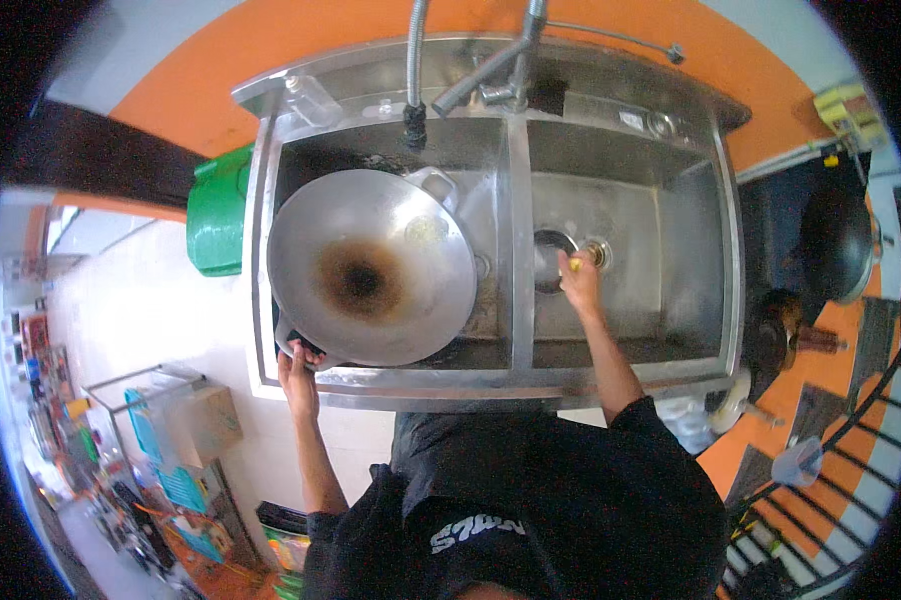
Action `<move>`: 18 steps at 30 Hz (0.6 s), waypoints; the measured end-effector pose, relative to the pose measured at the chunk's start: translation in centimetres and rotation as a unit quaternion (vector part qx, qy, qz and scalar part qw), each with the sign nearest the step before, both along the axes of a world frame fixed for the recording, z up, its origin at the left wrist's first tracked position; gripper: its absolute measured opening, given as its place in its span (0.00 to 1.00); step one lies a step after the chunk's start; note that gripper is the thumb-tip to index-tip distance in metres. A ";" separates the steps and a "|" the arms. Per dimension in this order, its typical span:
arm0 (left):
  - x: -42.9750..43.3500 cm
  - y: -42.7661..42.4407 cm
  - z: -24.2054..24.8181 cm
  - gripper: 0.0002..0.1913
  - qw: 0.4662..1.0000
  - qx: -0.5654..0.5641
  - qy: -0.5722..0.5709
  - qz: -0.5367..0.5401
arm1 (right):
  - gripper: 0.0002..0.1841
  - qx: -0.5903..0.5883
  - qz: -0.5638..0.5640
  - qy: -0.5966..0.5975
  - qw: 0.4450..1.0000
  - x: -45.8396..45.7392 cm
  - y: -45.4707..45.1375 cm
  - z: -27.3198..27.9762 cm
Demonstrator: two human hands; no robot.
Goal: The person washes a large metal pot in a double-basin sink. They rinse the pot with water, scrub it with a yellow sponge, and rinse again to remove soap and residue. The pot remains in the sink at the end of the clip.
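A large metal wok (428,300) with a brown-black scorch mark at its centre rests tilted in the left basin (492,217) of a stainless steel sink. At its lower left, the fingers of my left hand (297,375) grip one loop handle. The other loop handle (439,184) points to the upper right. Over in the right basin (630,217), my right hand (582,289) pinches a small yellow object (575,264), too small to identify. Beside those fingers sits a round metal bowl (546,277), partly covered by the hand.
A grey faucet (480,75) and a flexible spray hose (415,67) hang over the sink's back. A clear pump bottle (312,101) stands on the back left ledge. Left of the sink is a green bin (222,214). A dark wok (837,240) is at the right.
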State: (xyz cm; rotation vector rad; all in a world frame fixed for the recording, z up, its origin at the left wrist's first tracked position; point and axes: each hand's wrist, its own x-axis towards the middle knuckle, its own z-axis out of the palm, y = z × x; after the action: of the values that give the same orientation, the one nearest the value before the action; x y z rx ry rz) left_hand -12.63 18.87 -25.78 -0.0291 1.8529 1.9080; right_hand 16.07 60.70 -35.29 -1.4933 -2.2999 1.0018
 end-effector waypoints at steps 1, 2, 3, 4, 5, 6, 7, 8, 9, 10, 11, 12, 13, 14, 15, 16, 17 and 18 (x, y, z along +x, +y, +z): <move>0.1 0.0 -0.2 0.08 1.000 -0.012 0.011 0.001 | 0.24 0.060 0.051 -0.082 0.993 0.4 1.5 -0.7; 0.1 0.0 -0.4 0.08 0.999 -0.027 0.023 0.000 | 0.25 0.118 0.085 -0.154 0.977 0.4 3.1 -1.0; 0.3 -0.1 -0.6 0.08 0.998 -0.053 0.043 0.008 | 0.26 0.170 0.084 -0.178 0.966 -0.8 4.2 -1.3; 0.2 -0.1 -0.8 0.08 0.996 -0.077 0.044 0.015 | 0.26 0.178 0.078 -0.151 0.969 -3.1 5.8 -1.2; 0.2 -0.3 -0.9 0.08 0.994 -0.089 0.055 0.011 | 0.27 0.228 0.090 -0.050 0.968 -5.6 7.1 -0.9; 0.0 -0.3 -1.0 0.08 0.991 -0.118 0.054 0.015 | 0.27 0.225 0.095 0.099 0.965 -9.4 9.2 -0.4; -0.3 -0.3 -1.1 0.08 0.987 -0.147 0.053 0.019 | 0.25 0.060 0.091 0.152 0.982 -12.8 10.8 0.3; -0.5 -0.3 -1.3 0.07 0.988 -0.138 0.060 0.018 | 0.24 0.145 0.128 0.225 0.955 -17.3 12.6 0.9; -0.8 -0.2 -1.5 0.07 0.986 -0.160 0.050 0.022 | 0.24 0.114 0.115 0.208 0.965 -21.1 14.1 1.5; -1.1 -0.3 -1.6 0.07 0.979 -0.199 0.037 0.032 | 0.25 0.091 0.120 0.194 0.969 -24.9 15.3 1.9; -1.2 -0.2 -1.8 0.09 0.977 -0.205 0.040 0.043 | 0.27 0.051 0.079 0.188 0.978 -28.4 16.4 2.3; -1.5 -0.3 -1.9 0.10 0.953 -0.297 0.051 0.025 | 0.29 0.031 0.095 0.217 0.971 -30.7 16.8 2.4; -1.5 -0.3 -2.2 0.11 0.963 -0.261 0.046 0.042 | 0.30 -0.027 0.165 0.189 0.968 -32.5 16.9 2.4; -1.4 -0.5 -2.5 0.12 0.972 -0.225 0.025 0.061 | 0.31 -0.069 0.205 0.187 0.958 -33.4 16.9 2.5; -1.2 -0.6 -2.9 0.13 0.972 -0.224 0.035 0.065 | 0.30 0.040 0.231 0.138 0.962 -33.8 16.1 2.2; -1.5 -0.5 -3.2 0.13 0.961 -0.265 0.031 0.068 | 0.29 0.108 0.253 0.114 0.955 -33.3 15.8 2.2; -1.6 -0.6 -3.6 0.15 0.961 -0.263 0.063 0.065 | 0.27 0.237 0.238 0.143 0.931 -32.6 14.4 1.9; -1.6 -0.5 -3.9 0.18 0.960 -0.261 0.069 0.075 | 0.26 0.320 0.223 0.198 0.899 -31.3 13.6 2.0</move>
State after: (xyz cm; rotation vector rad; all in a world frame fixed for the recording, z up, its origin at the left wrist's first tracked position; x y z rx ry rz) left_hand -14.22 18.36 -29.71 -0.2189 2.4649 1.4858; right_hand -15.19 74.30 -33.28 -0.4678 -2.3522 0.4733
